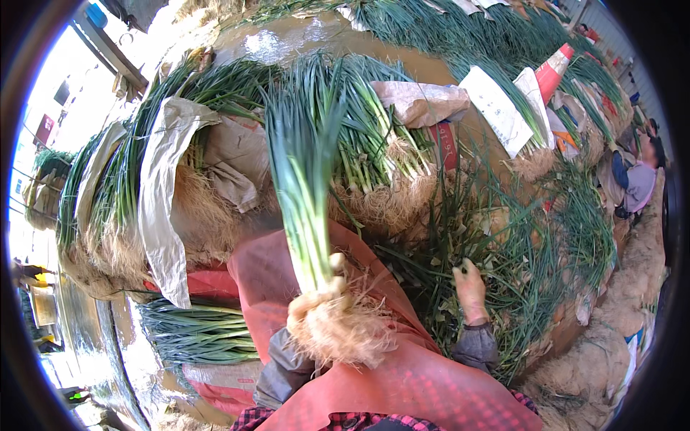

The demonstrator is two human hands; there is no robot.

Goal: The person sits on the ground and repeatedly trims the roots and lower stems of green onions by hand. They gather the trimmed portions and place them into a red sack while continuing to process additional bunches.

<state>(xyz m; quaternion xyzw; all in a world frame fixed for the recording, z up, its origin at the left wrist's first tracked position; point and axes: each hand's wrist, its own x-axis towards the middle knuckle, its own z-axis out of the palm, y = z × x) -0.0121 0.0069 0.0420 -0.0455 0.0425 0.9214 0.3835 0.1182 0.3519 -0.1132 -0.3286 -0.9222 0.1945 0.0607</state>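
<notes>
My left hand (pixel 318 301) grips a bunch of long green onions (pixel 304 215) low on the white stems, just above the tangled pale roots (pixel 345 334). The bunch stands upright over my lap, its leaf tops blurred and pointing away from me. My right hand (pixel 470 291) is apart from the bunch, over a heap of loose green leaves and trimmings (pixel 517 280). Its fingers look partly bent, and whether anything is between them cannot be made out. A red apron (pixel 399 377) covers my lap.
Rooted green onion bundles (pixel 372 161) lie ahead; more, wrapped in pale sacking (pixel 167 204), lie left. Another bundle (pixel 199 331) rests beside my left sleeve. Farther right are a traffic cone (pixel 552 73) and a person (pixel 639 175). Wet floor (pixel 302 37) shows beyond.
</notes>
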